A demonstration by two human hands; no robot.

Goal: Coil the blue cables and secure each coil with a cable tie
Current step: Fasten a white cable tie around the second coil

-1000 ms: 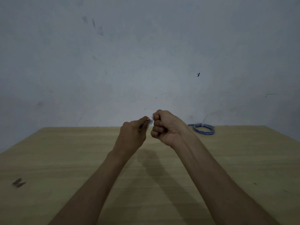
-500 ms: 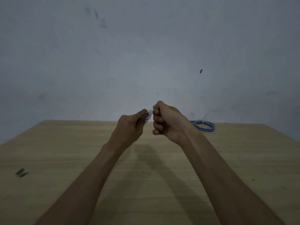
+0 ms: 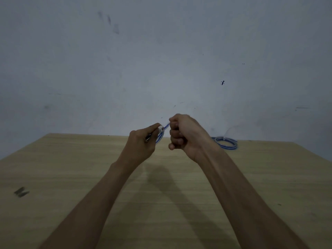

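From the head view, both of my hands are raised above the pale wood-grain worktop (image 3: 71, 177), close together but not touching.

My left hand (image 3: 142, 144) has its fingers (image 3: 156, 125) curled and pinched together on a small coil of blue-and-white cable (image 3: 160, 137). Only a narrow arc of its loops shows past my knuckles. A white plastic piece (image 3: 160, 127) sits at the top of that arc, just beside my fingertip. It is too small for me to say whether it is the tie's head or a plug. Something dark shows low in that hand, and I cannot tell what it is.

My right hand (image 3: 185, 137) is a tight fist, its fingers (image 3: 175, 134) stacked and folded into the palm. A thin bluish strand (image 3: 167, 125) runs taut from the white piece up into the top of that fist, clamped there. Whether it is the cable's end or the tie's tail I cannot tell.

A second coil of blue cable (image 3: 225, 142) lies flat at the far edge of the worktop, behind my right wrist. It is round and glossy, with a white tie tail (image 3: 228, 131) standing up from it.

The worktop is matt with fine straight grain, and it carries a dark smudge (image 3: 21, 191) at the near left. A grey-blue painted wall (image 3: 161, 60) with scuffs rises behind it.
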